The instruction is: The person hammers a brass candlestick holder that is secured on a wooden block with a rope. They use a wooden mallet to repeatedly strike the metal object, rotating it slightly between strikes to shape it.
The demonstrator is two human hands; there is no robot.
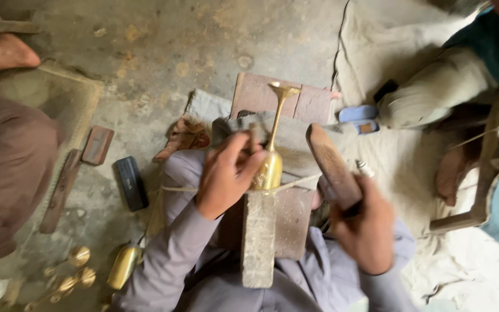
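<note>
Right hand [365, 231] grips brown wooden mallet [333, 164]; left hand [226, 173] pinches shiny brass goblet [271, 156] lying on grey stone block [259, 237]; more brass pieces [70, 271] lower left.

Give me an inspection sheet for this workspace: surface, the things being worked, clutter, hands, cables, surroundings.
Surface: bare stained concrete floor; pale cloth spread on the right.
Worked things: brass goblet lying on a stone block, stem pointing away; a thin string crosses under it.
Clutter: more brass pieces at lower left, black bar, flat wooden strips, crumpled rag, blue case.
Hands: left hand grips the goblet bowl; right hand grips a wooden mallet raised beside it.
Cables: nothing seen.
Surroundings: other people seated left and right, a bare foot at top left.
</note>
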